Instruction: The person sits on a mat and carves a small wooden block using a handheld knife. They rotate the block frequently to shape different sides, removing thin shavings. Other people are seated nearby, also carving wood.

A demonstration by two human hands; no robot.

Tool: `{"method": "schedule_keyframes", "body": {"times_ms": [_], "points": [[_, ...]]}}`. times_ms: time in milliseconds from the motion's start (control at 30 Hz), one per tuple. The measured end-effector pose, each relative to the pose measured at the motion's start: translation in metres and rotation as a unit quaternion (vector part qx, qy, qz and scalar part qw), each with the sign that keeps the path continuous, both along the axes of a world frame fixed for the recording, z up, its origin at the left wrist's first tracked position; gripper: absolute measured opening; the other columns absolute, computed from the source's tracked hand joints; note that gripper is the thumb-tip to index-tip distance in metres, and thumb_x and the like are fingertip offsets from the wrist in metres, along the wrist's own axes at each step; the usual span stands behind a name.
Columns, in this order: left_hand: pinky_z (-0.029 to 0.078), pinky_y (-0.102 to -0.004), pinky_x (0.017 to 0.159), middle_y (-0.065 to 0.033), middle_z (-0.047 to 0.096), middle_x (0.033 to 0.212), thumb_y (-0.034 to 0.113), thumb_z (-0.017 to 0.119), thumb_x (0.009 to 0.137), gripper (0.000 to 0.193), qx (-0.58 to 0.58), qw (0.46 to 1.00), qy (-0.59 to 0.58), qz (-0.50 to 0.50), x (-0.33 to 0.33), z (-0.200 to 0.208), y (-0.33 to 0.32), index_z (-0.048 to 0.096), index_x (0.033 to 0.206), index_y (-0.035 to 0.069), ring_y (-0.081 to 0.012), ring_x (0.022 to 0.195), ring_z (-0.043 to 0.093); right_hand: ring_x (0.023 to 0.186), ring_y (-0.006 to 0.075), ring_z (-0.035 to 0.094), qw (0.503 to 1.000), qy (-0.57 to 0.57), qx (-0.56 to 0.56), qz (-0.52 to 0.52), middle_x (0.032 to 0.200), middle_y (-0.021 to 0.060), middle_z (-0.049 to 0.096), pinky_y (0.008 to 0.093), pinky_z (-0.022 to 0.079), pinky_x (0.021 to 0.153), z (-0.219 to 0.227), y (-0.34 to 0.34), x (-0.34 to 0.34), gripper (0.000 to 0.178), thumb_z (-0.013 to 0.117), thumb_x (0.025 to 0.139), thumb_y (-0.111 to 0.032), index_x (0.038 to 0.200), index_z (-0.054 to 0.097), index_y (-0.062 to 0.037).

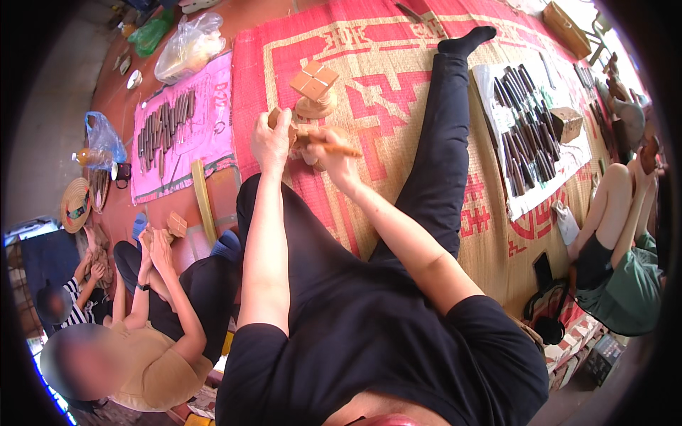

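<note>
At far left, dark slim tools [167,128] are laid on a pink cloth [219,106]. A brown wooden piece [292,134] is clasped in the left hand's [271,145] grip, above a patterned mat [249,64]. Beyond it, a square block [314,79] is seen over a round wooden base [316,106]. A wooden handle [344,149] is grasped by the right hand [334,165], close beside the piece. At right, more tools [527,138] are spread on a white cloth [517,206].

Arms [265,255] extended — fingers [285,118] curled.
</note>
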State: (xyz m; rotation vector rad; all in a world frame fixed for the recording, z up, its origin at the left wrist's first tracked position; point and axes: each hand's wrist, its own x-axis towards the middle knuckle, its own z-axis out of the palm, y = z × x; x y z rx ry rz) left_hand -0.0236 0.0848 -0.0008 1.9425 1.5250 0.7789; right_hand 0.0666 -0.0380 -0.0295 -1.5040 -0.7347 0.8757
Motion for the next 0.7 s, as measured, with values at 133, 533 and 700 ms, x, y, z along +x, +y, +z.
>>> {"method": "schedule_keyframes", "body": {"times_ms": [133,533,700], "points": [[0.048,-0.0470,0.080,-0.0209,0.067,0.096,0.052,0.063,0.082,0.052,0.001,1.000,-0.009,-0.011,-0.001,0.006,0.000,0.064,0.095,0.001,-0.0386,0.093,0.064,0.094,0.0181,0.065,0.996,-0.014,0.015,0.087,0.099,0.0098,0.068,0.0325,0.050,0.083,-0.009,-0.025,-0.017,0.025,0.069,0.086,-0.018,0.108,0.067,-0.0050],[0.047,-0.0460,0.084,-0.0229,0.066,0.098,0.053,0.064,0.080,0.055,-0.023,0.999,-0.019,-0.018,0.001,0.011,-0.002,0.064,0.094,0.000,-0.0397,0.095,0.064,0.088,0.0272,0.064,0.938,-0.298,0.128,-0.120,0.095,0.0065,0.067,0.0369,0.053,0.079,0.001,-0.021,0.022,0.032,0.071,0.076,-0.002,0.106,0.067,-0.0119],[0.049,-0.0464,0.082,-0.0219,0.067,0.098,0.053,0.063,0.081,0.054,-0.009,1.000,0.007,-0.013,0.003,0.002,0.003,0.064,0.095,0.000,-0.0393,0.094,0.064,0.087,0.0276,0.061,0.906,-0.384,0.146,0.102,0.092,0.0067,0.062,0.0375,0.052,0.077,-0.001,-0.025,-0.002,0.028,0.065,0.081,-0.012,0.109,0.065,-0.0117]]}}
